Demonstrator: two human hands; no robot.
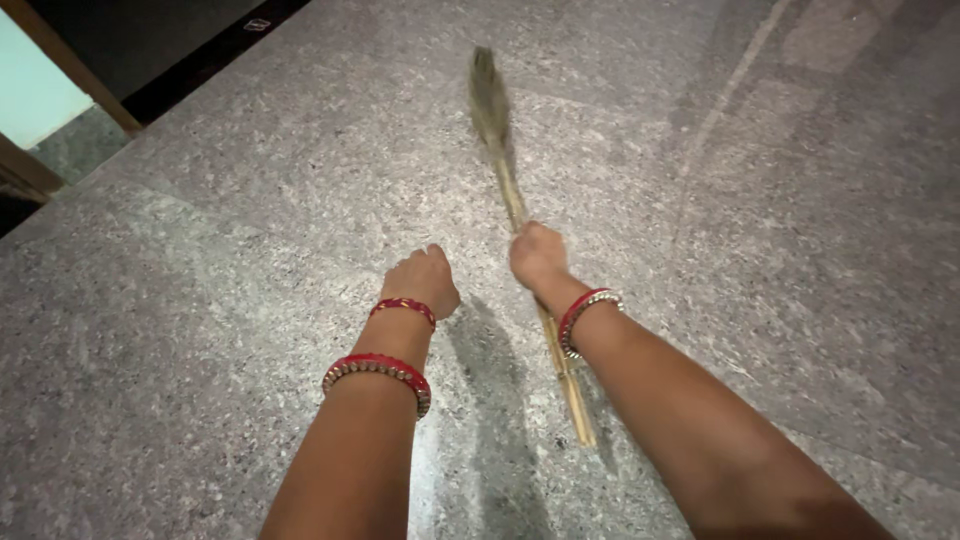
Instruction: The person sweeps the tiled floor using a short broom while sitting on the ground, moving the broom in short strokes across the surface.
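— What is the right hand (537,255) doing?

— It is wrapped tight around a broom (520,225), fingers curled over the thin pale stick about midway along it. The stick runs on behind the wrist and ends below the forearm; the brush end points away from the person, up toward the top of the view.

— Where is the brush end?

— Out ahead on the grey speckled stone floor (200,300). It looks blurred, and I cannot tell whether the tips touch the stone.

— And the left hand (422,282)?

— Curled into a loose fist, holding nothing that I can see. It hangs just beside the right hand, a little nearer the person, and apart from the stick.

— Anything on the arms?

— Red bangles (378,372) with pale studs on the left forearm, a thinner red one nearer that wrist, and a red and silver bangle (585,315) on the right wrist.

— What else is around?

— A wooden door frame (70,65) at the upper left, with a pale panel beside it. Shadows of the arms fall on the stone under them.
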